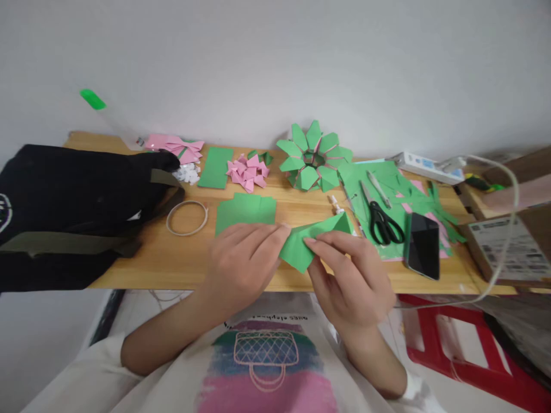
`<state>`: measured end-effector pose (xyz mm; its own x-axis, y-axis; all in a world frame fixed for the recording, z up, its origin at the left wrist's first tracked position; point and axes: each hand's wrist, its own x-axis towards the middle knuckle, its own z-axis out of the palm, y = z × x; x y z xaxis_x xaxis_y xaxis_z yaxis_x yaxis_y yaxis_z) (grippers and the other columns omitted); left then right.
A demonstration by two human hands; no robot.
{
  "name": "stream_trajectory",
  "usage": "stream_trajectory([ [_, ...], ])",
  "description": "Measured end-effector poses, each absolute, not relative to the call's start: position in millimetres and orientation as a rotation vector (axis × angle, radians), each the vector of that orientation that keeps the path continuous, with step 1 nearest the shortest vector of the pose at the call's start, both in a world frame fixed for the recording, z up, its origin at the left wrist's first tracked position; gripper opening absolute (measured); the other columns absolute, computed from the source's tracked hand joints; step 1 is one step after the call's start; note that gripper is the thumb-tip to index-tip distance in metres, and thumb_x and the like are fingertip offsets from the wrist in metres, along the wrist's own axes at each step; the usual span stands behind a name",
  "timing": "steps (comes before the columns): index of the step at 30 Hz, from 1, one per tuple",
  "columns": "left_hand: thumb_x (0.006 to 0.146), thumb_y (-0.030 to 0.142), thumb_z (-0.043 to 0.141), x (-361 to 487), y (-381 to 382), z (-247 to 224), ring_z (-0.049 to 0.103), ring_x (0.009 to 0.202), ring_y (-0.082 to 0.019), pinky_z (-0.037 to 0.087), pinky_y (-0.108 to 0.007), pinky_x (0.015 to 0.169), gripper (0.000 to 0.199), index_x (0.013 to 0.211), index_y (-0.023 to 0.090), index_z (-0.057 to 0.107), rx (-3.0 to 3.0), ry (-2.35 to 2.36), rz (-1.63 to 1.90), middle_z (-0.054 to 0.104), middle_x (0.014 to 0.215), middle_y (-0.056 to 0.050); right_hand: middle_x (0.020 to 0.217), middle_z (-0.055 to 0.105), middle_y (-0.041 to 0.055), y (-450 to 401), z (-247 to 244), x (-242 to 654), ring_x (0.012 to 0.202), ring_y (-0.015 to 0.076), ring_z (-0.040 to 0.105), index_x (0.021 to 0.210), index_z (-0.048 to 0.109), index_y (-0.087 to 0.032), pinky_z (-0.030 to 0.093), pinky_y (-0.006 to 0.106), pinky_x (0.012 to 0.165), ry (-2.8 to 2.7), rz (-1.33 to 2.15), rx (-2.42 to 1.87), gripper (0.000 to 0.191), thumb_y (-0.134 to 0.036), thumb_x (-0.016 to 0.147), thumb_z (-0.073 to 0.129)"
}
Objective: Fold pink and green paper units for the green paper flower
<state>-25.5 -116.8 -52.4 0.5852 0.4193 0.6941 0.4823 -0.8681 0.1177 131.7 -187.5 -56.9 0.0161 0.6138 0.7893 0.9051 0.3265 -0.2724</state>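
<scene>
Between my two hands, above the table's front part, is a partly folded piece of green paper (297,250). My left hand (247,261) pinches its left end, fingers pressed together. With thumb and fingertips my right hand (350,272) grips its right part, where a raised flap stands up. Just behind my left hand lies a stack of green paper sheets (246,210). A flower-like ring of folded green paper (316,140) stands near the wall, and a cluster of folded pink paper pieces (248,172) lies left of it. A small white glue bottle (336,205) is partly hidden behind the held paper.
Black scissors (385,223), a utility knife (379,189) and a phone (423,245) lie at right on green paper scraps. A power strip (428,166) sits behind them, its cable hanging at right. At left are a black bag (81,206) and a pale ring (167,221).
</scene>
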Motion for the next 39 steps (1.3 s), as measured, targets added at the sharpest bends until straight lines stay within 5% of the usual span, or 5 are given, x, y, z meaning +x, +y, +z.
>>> stream_trajectory([
  [9,0.092,0.006,0.045,-27.4,-124.3,-47.0,0.074,0.088,-0.019,0.059,-0.033,0.075,0.025,0.111,0.009,0.062,-2.768,-0.681,-1.199,0.079,0.096,-0.009,0.088,0.066,0.0047,-194.0,-53.9,125.9,0.077,0.0163,0.064,0.099,0.068,-0.015,0.056,0.031,0.067,-1.62,-0.382,-1.305,0.023,-0.001,0.08,0.066],
  [39,0.089,0.007,0.058,-29.5,-132.4,-39.8,0.071,0.097,-0.021,0.056,-0.032,0.082,0.026,0.113,-0.001,0.064,-2.767,-0.717,-1.158,0.077,0.099,-0.014,0.09,0.069,0.0035,-197.2,-55.1,122.5,0.076,0.0169,0.062,0.112,0.071,-0.018,0.055,0.033,0.063,-1.532,-0.159,-1.278,0.04,0.003,0.078,0.064],
])
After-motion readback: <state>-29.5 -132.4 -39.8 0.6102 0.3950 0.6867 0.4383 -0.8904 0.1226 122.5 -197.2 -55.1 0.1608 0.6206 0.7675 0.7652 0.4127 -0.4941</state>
